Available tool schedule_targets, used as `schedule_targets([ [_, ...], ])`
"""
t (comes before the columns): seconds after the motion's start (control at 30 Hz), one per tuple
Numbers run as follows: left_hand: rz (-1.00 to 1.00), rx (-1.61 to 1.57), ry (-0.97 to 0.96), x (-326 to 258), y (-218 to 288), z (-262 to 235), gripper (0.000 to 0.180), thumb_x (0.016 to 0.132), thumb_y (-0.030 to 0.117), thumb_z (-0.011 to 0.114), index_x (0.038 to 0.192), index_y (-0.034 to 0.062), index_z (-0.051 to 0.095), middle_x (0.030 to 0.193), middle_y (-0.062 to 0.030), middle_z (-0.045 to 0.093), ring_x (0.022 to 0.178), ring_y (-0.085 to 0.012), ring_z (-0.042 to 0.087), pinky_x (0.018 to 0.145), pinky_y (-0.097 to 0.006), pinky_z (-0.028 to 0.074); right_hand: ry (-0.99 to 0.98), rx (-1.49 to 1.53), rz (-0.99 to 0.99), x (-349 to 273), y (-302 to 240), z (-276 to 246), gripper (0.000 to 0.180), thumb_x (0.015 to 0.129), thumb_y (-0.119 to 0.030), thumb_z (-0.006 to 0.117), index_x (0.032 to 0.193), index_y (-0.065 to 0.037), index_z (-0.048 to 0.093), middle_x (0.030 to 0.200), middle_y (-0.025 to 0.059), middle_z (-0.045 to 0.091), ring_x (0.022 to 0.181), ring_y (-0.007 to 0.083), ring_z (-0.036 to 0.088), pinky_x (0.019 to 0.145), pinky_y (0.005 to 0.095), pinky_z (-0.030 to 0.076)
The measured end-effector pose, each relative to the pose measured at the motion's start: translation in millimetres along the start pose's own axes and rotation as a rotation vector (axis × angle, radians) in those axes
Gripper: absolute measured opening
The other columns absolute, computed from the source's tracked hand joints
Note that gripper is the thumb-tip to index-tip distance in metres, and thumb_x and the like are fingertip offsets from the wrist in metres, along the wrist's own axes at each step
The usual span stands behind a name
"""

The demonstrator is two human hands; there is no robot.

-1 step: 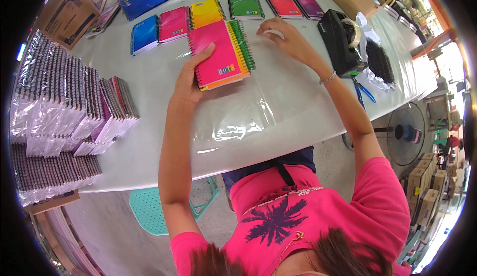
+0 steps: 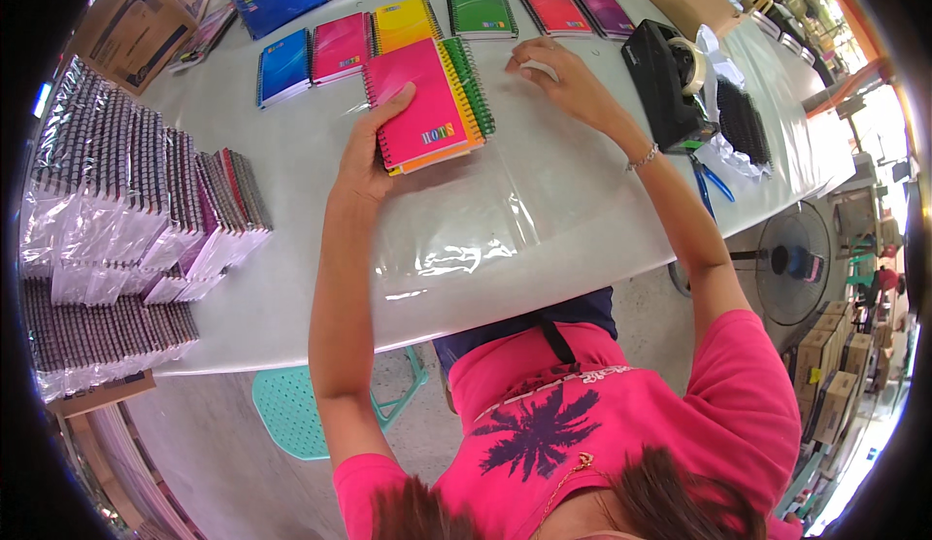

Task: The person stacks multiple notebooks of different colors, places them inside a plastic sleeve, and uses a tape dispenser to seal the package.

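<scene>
Nothing has shifted since the earlier frame: both hands and every item keep their places.

**Hands.** The left hand (image 2: 374, 156) grips the near left edge of the notebook stack (image 2: 427, 103), thumb on the pink top cover. The right hand (image 2: 563, 74), just right of the stack, has its fingers curled down onto a small pale piece on the table (image 2: 291, 249). What that piece is cannot be told.

**Position.** The stack lies flat on the table, its near corner over a clear plastic sheet (image 2: 456, 219).

**Risks.**
- The stack is fanned, with orange and green covers showing past the pink one. A one-sided grip could let the lower books slide out.
- The glossy sheet may slip or crease under the stack.
- Scissors (image 2: 714, 181), well right of the stack, lie near the table edge beside the right forearm and could be knocked off.

**Count.**
- Stack: at least three covers visible.
- Single notebooks in the row beyond the stack (image 2: 403, 23): six.
- Tape dispenser (image 2: 665, 74), right of the stack: one.
- Wrapped bundles (image 2: 126, 190), left of the stack: too many to count.
</scene>
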State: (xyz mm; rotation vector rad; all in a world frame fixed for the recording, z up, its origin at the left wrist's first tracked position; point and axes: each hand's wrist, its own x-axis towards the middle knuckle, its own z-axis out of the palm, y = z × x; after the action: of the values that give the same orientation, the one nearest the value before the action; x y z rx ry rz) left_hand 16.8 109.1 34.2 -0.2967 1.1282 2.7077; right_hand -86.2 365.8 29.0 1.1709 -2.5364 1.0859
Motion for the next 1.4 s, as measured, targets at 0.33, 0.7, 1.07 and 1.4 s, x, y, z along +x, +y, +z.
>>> schedule_targets([
  [0.33,0.055,-0.152,-0.015,10,6,-21,0.039,0.088,0.021,0.067,0.117,-0.0020,0.055,0.113,-0.0165,0.064,0.095,-0.0257,0.068,0.081,-0.041,0.059,0.030,-0.135,-0.002,-23,-19,9,0.017,0.087,-0.006,0.058,0.101,-0.013,0.065,0.117,0.0074,0.059,0.110,0.0277,0.052,0.100,0.0427,0.033],
  [0.7,0.021,-0.606,-0.623,20,-2,-49,0.055,0.095,0.032,0.053,0.137,-0.0010,0.041,0.133,-0.0239,0.048,0.119,-0.0338,0.054,0.097,-0.047,0.050,0.090,0.091,0.030,-20,-46,24,0.015,0.087,-0.004,0.059,0.100,-0.009,0.065,0.118,0.0104,0.059,0.103,0.0299,0.057,0.090,0.0393,0.042],
  [1.07,-0.150,-0.906,-0.677,16,-5,-30,0.068,0.092,0.025,0.054,0.144,-0.0035,0.022,0.127,-0.0224,0.051,0.116,-0.0330,0.057,0.103,-0.043,0.046,0.184,0.266,-0.026,-22,-78,12,0.021,0.088,0.000,0.057,0.107,-0.003,0.064,0.113,0.0096,0.062,0.106,0.0258,0.060,0.093,0.0345,0.045],
  [1.4,-0.315,-1.244,-0.581,15,-10,-25,0.084,0.083,0.028,0.068,0.145,-0.0038,0.022,0.132,-0.0221,0.049,0.120,-0.0317,0.055,0.102,-0.043,0.048,0.108,0.504,-0.003,-21,-119,32,0.051,0.085,0.000,0.059,0.134,-0.008,0.047,0.109,0.0101,0.062,0.096,0.0213,0.061,0.091,0.0361,0.048],
])
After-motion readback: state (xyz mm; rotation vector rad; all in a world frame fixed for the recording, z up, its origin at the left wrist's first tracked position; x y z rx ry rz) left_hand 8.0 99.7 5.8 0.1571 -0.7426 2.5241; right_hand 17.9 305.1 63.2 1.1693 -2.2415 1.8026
